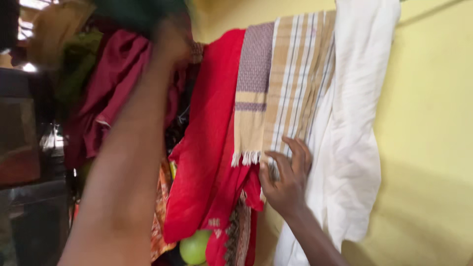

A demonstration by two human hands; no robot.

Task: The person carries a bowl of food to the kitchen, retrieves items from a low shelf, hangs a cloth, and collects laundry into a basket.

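Observation:
My left hand [172, 37] is raised high at the top left, blurred, gripping a dark green cloth [140, 12] up among the hanging clothes. My right hand [288, 177] rests lower down with its fingers on the bottom edge of a beige striped towel [290, 83] with a fringe. That towel hangs between a red cloth [209, 138] on its left and a white cloth [350, 138] on its right. Whether the right fingers pinch the towel or only touch it is unclear.
A maroon garment [111, 93] and olive cloth [79, 64] hang at the left. A green round object [194, 248] and an orange patterned cloth [160, 216] show below the red cloth. A yellow wall [428, 138] fills the right. Dark furniture [24, 148] stands at far left.

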